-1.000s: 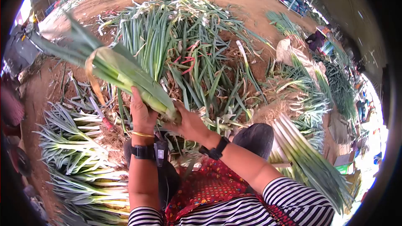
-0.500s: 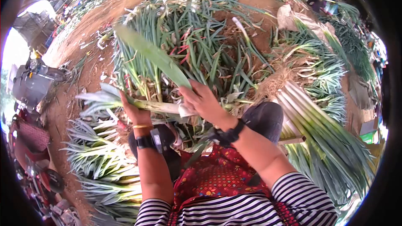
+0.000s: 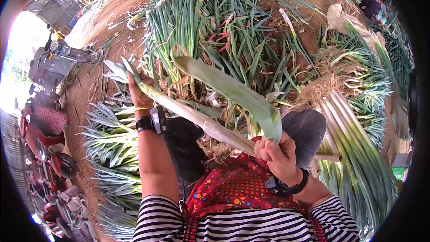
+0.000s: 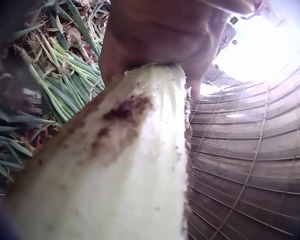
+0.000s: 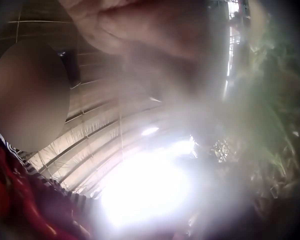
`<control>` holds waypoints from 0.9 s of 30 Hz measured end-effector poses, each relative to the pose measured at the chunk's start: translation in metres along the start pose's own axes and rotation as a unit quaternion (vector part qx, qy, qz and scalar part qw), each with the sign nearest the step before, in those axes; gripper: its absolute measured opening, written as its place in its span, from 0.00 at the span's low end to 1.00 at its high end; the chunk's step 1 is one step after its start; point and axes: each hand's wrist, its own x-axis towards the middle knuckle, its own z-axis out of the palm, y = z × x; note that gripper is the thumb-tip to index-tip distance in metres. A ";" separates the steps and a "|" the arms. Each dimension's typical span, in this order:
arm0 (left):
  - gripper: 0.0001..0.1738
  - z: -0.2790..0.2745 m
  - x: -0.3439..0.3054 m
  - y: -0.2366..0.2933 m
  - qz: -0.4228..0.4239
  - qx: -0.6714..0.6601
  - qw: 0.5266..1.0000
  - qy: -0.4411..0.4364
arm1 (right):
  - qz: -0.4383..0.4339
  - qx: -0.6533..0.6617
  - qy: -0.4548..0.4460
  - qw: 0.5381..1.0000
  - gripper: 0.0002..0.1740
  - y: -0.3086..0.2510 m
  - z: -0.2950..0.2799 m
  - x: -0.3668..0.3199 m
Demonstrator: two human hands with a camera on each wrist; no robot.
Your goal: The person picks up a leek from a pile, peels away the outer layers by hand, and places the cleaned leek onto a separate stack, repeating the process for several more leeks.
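Note:
My left hand [image 3: 139,90] grips a leek [image 3: 183,110] just below its green leaves. The leek slants down to the right across my lap, its pale lower end right at my right hand [image 3: 283,160]. That hand pinches the base of a long, broad green leaf [image 3: 224,85], which arches up and away to the left. In the left wrist view, the leek's pale shaft [image 4: 140,170] carries brown stains and runs up into the hand [image 4: 165,35]. The right wrist view is blurred, with part of the right hand [image 5: 145,25] along the top.
A heap of leeks [image 3: 174,27] lies ahead on the dirt floor. Rows of leeks [image 3: 114,145] lie at my left, and long cleaned leeks [image 3: 358,152] at my right. Parked scooters [image 3: 49,148] stand on the far left. Another person [image 3: 371,5] is at the back right.
The right hand has moved from the leek down and right towards my lap, drawing the green leaf along. The left hand still holds the leek, whose lower end now tilts down.

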 end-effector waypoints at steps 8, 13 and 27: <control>0.31 -0.031 0.009 0.042 0.130 0.215 0.967 0.039 | -0.055 0.123 0.131 0.982 0.09 -0.043 -0.044 -0.044; 0.30 -0.025 0.014 0.062 0.214 0.181 0.951 0.135 | 0.097 -0.503 0.046 0.858 0.29 -0.030 -0.069 -0.001; 0.25 0.026 -0.025 0.017 0.193 0.168 0.962 0.093 | -0.155 -0.714 -0.171 0.662 0.15 0.050 -0.003 0.102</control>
